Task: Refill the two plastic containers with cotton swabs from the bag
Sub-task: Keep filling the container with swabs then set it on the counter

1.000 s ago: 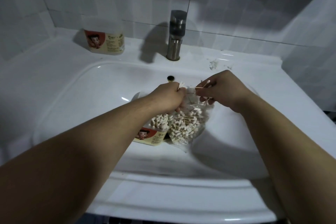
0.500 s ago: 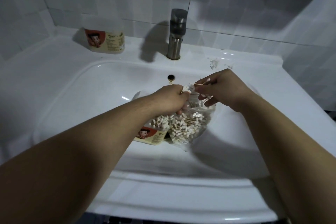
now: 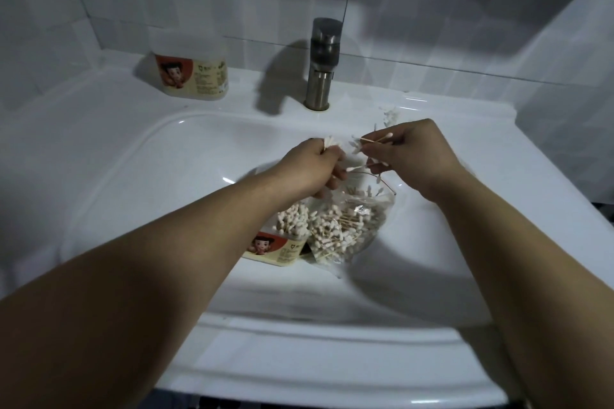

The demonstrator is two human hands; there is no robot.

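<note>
The sink (image 3: pixel 133 176) and the wall tiles (image 3: pixel 432 10) are coloured white. The tap (image 3: pixel 321 70) is coloured grey. The cotton swabs (image 3: pixel 335 229) are tipped in white on tan sticks. Each container label (image 3: pixel 192 76) is printed cream and red with a cartoon face.

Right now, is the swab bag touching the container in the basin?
Touching. In the head view, the bag lies pressed against the right side of the container in the sink, with no gap showing between them.
</note>
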